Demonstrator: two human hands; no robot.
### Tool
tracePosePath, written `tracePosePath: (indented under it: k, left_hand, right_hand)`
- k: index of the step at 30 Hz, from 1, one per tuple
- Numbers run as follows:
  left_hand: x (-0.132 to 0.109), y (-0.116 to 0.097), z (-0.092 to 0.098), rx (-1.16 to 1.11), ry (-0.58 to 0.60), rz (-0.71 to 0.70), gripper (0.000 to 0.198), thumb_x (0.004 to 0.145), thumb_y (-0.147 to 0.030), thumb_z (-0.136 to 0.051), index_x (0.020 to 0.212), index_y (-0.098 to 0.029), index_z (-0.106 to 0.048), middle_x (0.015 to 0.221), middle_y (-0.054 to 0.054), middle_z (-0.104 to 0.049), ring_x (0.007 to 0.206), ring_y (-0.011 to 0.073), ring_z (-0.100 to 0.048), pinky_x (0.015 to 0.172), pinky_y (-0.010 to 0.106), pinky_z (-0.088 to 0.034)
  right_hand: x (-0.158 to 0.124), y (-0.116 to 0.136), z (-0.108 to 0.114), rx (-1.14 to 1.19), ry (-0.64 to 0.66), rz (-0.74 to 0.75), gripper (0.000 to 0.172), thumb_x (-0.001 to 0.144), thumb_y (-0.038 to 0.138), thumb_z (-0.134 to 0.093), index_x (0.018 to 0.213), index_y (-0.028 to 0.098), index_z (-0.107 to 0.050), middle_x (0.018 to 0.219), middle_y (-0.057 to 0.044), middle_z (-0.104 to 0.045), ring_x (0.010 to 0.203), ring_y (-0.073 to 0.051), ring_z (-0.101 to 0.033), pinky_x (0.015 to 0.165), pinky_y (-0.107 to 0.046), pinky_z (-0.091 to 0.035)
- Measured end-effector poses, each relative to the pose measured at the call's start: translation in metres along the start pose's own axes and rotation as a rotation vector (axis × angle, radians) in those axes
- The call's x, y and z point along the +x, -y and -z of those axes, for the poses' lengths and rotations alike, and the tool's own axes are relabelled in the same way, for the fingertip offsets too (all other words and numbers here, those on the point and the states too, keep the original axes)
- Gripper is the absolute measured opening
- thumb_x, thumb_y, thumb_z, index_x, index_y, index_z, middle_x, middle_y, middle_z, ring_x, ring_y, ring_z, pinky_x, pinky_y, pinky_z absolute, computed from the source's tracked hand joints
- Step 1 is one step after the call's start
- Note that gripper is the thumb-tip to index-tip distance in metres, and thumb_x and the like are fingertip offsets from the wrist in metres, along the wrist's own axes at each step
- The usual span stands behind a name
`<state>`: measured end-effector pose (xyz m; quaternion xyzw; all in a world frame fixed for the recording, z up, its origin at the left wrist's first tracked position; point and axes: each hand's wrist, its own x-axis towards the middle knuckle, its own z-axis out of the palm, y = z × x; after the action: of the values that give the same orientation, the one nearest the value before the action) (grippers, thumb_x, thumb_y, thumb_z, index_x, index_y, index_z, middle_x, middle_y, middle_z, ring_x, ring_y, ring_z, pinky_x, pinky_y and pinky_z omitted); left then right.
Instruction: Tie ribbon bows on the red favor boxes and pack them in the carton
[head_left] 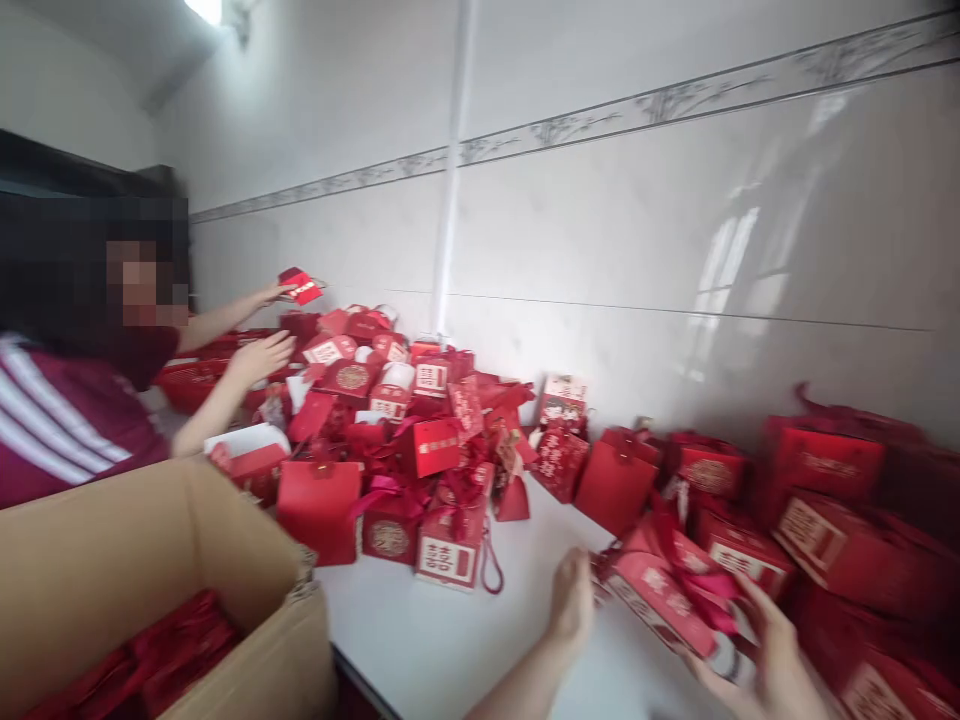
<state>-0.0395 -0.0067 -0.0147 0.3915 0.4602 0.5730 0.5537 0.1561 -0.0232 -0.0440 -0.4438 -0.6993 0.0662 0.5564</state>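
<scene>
A tiled wall (585,240) stands behind a white table (450,640) bearing a heap of red gift boxes (435,447), where a co-worker (75,420) reaches in from the left, behind a cardboard box (97,540). At the table's right, a ribboned red box (664,595) sits in the right hand (776,645), fingers curled round its near end. The left hand (574,600) is by its other end, too blurred to tell its grip.

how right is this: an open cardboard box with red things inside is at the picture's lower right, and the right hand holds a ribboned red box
Not quite: the cardboard box is at the lower left, as the head view shows. The rest holds: red things lie inside it, and the right hand holds a ribboned red box.
</scene>
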Motion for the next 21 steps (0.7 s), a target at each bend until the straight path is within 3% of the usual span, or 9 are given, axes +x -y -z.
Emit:
tracePosePath:
  k: [3, 5, 8, 11, 15, 18, 21]
  left_hand:
    - [0.005, 0.031, -0.014, -0.006, 0.044, -0.023, 0.054, 0.089, -0.053, -0.026, 0.109, -0.009, -0.052, 0.105, 0.015, -0.061, 0.088, 0.0210, -0.060, 0.069, 0.032, -0.046]
    - [0.014, 0.033, -0.011, -0.085, 0.117, -0.114, 0.064, 0.078, -0.065, -0.039, 0.112, -0.012, -0.052, 0.107, 0.014, -0.062, 0.094, 0.0236, -0.059, 0.074, 0.031, -0.045]
    - [0.026, 0.029, -0.015, -0.236, 0.240, -0.150, 0.068, 0.070, -0.067, -0.051, 0.115, -0.016, -0.053, 0.115, 0.012, -0.061, 0.105, 0.0270, -0.056, 0.084, 0.034, -0.043]
    - [0.028, 0.026, -0.022, -0.256, 0.288, -0.149, 0.064, 0.073, -0.065, -0.048, 0.117, -0.019, -0.053, 0.122, 0.009, -0.057, 0.116, 0.0276, -0.050, 0.092, 0.036, -0.041]
    - [0.019, 0.021, -0.019, -0.073, 0.362, -0.282, 0.059, 0.069, -0.050, -0.064, 0.118, -0.019, -0.053, 0.122, 0.010, -0.056, 0.117, 0.0296, -0.047, 0.096, 0.037, -0.040]
    - [0.012, 0.019, -0.015, 0.023, 0.318, -0.274, 0.069, 0.065, -0.041, -0.070, 0.125, -0.021, -0.043, 0.124, 0.011, -0.053, 0.116, 0.0293, -0.048, 0.092, 0.035, -0.044]
    - [0.007, 0.019, -0.018, 0.077, 0.141, -0.216, 0.079, 0.068, -0.045, -0.067, 0.134, -0.023, -0.029, 0.132, 0.012, -0.045, 0.115, 0.0279, -0.049, 0.079, 0.030, -0.049]
  right_hand:
    - [-0.003, -0.001, 0.006, 0.056, 0.127, -0.034, 0.080, 0.075, 0.034, -0.061, 0.138, 0.022, -0.014, 0.129, -0.015, -0.039, 0.109, -0.030, -0.053, 0.082, -0.040, -0.053]
    - [-0.003, 0.002, 0.006, 0.046, 0.183, -0.022, 0.078, 0.074, 0.028, -0.060, 0.137, 0.023, -0.015, 0.134, -0.015, -0.035, 0.116, -0.030, -0.048, 0.093, -0.044, -0.046]
    - [-0.001, 0.008, 0.010, 0.036, 0.247, 0.007, 0.083, 0.070, 0.020, -0.060, 0.138, 0.023, -0.013, 0.140, -0.014, -0.029, 0.126, -0.030, -0.037, 0.103, -0.047, -0.035]
    - [0.000, 0.010, 0.015, 0.059, 0.276, -0.007, 0.087, 0.070, 0.015, -0.059, 0.141, 0.020, -0.009, 0.143, -0.015, -0.025, 0.128, -0.029, -0.035, 0.102, -0.043, -0.037]
    - [-0.001, 0.010, 0.015, 0.098, 0.338, -0.087, 0.088, 0.072, 0.015, -0.057, 0.143, 0.022, -0.005, 0.145, -0.013, -0.023, 0.125, -0.028, -0.040, 0.091, -0.039, -0.049]
    - [-0.002, 0.009, 0.011, 0.077, 0.304, -0.102, 0.085, 0.073, 0.017, -0.056, 0.143, 0.023, -0.008, 0.144, -0.012, -0.027, 0.126, -0.029, -0.038, 0.095, -0.043, -0.045]
    - [-0.002, 0.009, 0.006, 0.087, 0.206, -0.140, 0.078, 0.078, 0.020, -0.053, 0.141, 0.023, -0.008, 0.143, -0.013, -0.028, 0.128, -0.027, -0.035, 0.100, -0.046, -0.040]
